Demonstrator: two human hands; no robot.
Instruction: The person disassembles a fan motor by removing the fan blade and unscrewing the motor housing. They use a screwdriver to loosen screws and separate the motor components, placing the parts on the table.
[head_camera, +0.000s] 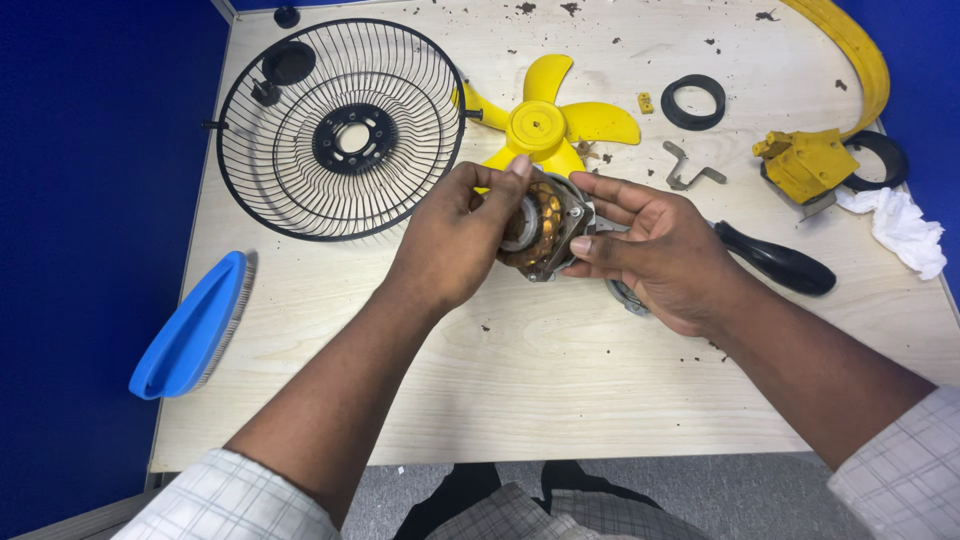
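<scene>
Both hands meet over the pale wooden worktop (520, 380). On it, from big to small: a black wire fan guard (340, 130), a blue brush (195, 325), a yellow fan blade (545, 120), a black-handled tool (775, 260). The left hand (450, 240) and right hand (660, 250) pinch a round fan motor (540, 225) with copper coils between their fingertips, just above the worktop.

1. We see bright, even light from overhead across the pale table (560, 390).
2. We find only soft, short shadows under the left hand (455, 235) and right hand (660, 250).
3. We notice wide-angle bending at the table's edges.
4. We get sharp focus centrally, without glare.
</scene>
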